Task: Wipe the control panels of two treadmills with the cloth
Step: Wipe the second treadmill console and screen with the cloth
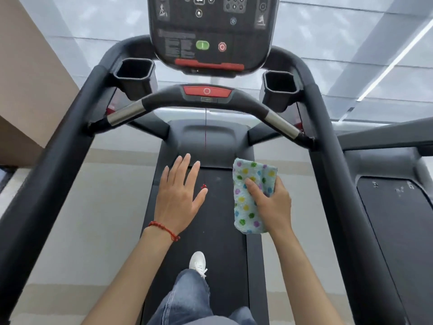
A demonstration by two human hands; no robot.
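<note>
Nearest: one leg in jeans and a white shoe on the treadmill belt. Above the belt, left hand spread flat, fingers wide, holding nothing; red bracelet on its wrist. Right hand grips a folded dotted cloth, thumb across its front. Both hands are below the handlebar with its red stop pad. Beyond: two cup holders, then the control panel, apart from the cloth. Second treadmill at right.
</note>
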